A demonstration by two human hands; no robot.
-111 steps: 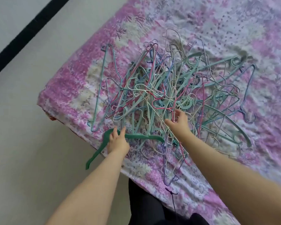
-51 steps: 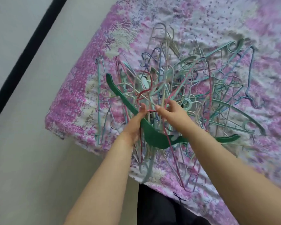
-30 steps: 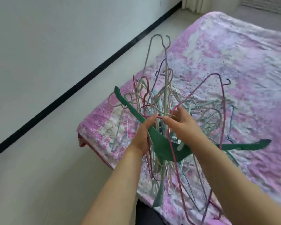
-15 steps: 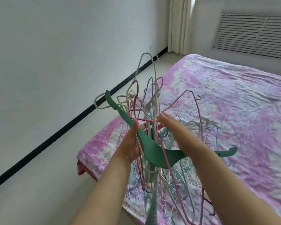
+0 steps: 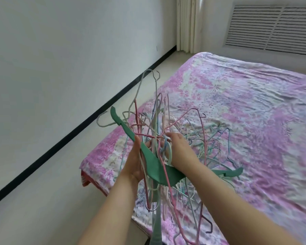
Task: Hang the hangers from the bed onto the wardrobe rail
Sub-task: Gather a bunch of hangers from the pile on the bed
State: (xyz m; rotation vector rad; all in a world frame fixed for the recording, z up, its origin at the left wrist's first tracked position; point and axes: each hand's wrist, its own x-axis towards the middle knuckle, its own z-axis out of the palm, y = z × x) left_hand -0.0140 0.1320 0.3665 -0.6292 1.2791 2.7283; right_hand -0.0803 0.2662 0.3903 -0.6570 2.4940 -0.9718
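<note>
The tangled hangers (image 5: 159,138) have been lifted off the bed (image 5: 254,121), gripped by the left hand (image 5: 136,160) and right hand (image 5: 180,149), ready to be carried to the rail.

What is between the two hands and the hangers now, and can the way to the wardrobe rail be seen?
Nothing: the left hand and right hand already grip the hanger bundle above the bed. No wardrobe rail is in view, so that way cannot be judged.
</note>
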